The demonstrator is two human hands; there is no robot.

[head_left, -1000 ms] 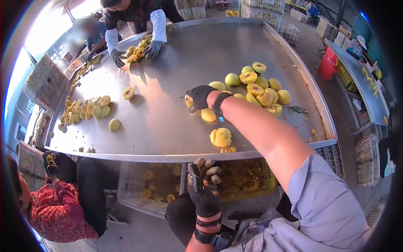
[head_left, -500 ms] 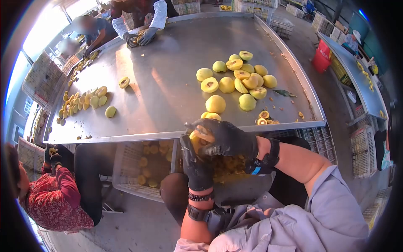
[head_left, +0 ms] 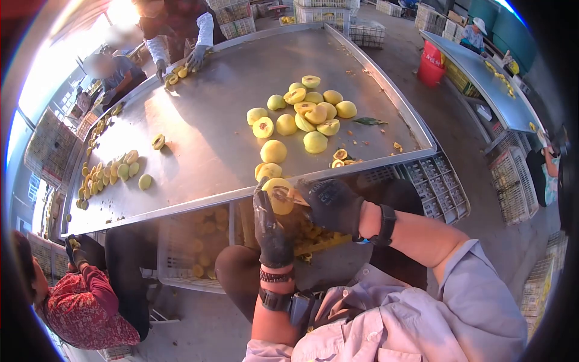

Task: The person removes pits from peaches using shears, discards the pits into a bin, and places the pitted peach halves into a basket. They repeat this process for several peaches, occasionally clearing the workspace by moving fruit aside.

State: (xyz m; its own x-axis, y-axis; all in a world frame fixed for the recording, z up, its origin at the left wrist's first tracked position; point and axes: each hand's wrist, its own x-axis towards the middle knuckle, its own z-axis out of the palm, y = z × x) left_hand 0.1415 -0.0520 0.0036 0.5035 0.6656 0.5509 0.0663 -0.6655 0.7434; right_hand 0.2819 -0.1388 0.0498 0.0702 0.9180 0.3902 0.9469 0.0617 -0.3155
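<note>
My left hand (head_left: 271, 234), in a black glove, grips a yellow peach half (head_left: 277, 204) at the table's near edge, cut face turned toward me with the dark pit area showing. My black-gloved right hand (head_left: 332, 204) is closed around a small tan tool (head_left: 297, 198) whose end reaches the cut face; its exact kind is hard to make out. Just beyond my left hand lie a cut peach (head_left: 268, 171) and a whole peach (head_left: 273, 151). Farther on sits a loose group of whole and halved peaches (head_left: 286, 125).
The metal table (head_left: 205, 145) has a raised rim. Pit scraps (head_left: 341, 155) and a leaf (head_left: 369, 121) lie on its right. Crates (head_left: 193, 247) with fruit stand below. Peach halves (head_left: 108, 172) lie at left. Co-workers sit at left (head_left: 84, 308) and stand at the far side (head_left: 181, 30).
The peach in my left hand now shows its open cut face. My right hand has drawn off to the right with the tool. The view has shifted; the far co-worker's gloved hands have moved apart.
</note>
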